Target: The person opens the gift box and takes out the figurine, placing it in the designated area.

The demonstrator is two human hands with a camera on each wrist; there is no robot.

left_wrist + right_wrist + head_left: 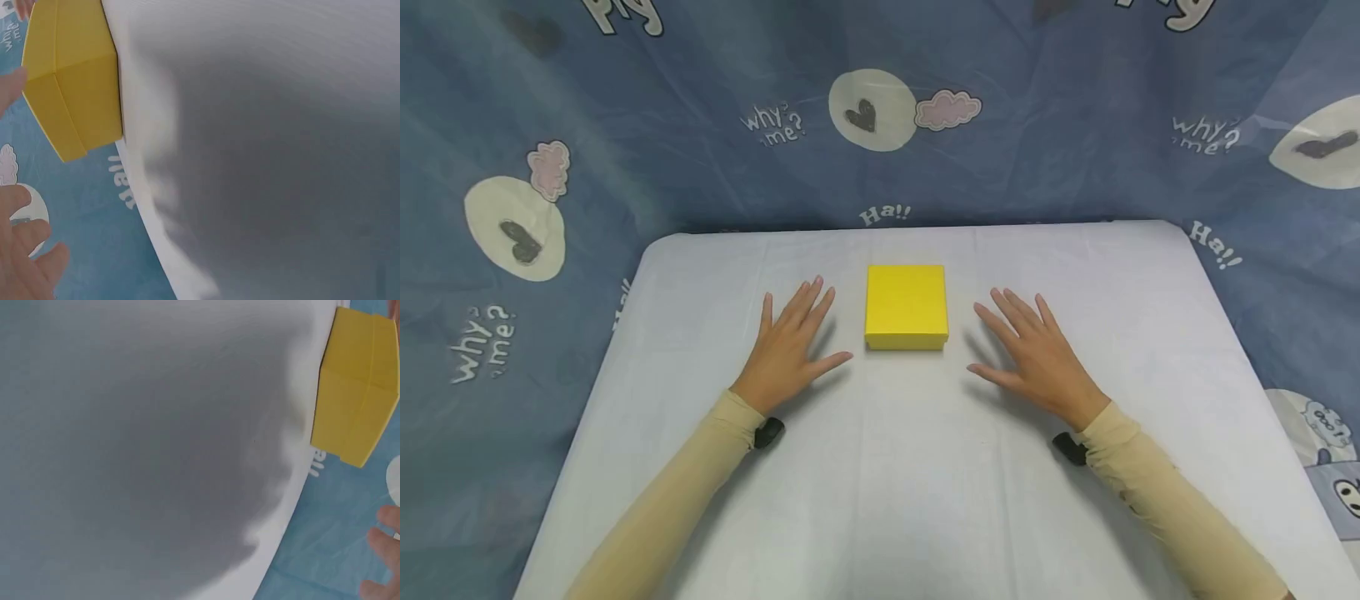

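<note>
A yellow lidded box (906, 302) stands on the white tabletop between the two hands. To its left is my left hand (786, 350), fingers spread and straight, apart from the box. On the other side my right hand (1033, 358) is spread the same way, also not touching it. Both hands cast shadows on the cloth and hold nothing. In the left wrist view the box (78, 75) shows its side and the lid seam, with fingertips at the left edge. The right wrist view has the box (356, 384) at upper right and a few fingertips below it.
The white-covered table (925, 483) has rounded far corners. Behind and around it hangs a blue printed cloth (700, 125) with cartoon shapes and lettering. A small black device (768, 432) sits at the left wrist, and another black device (1070, 448) at the right.
</note>
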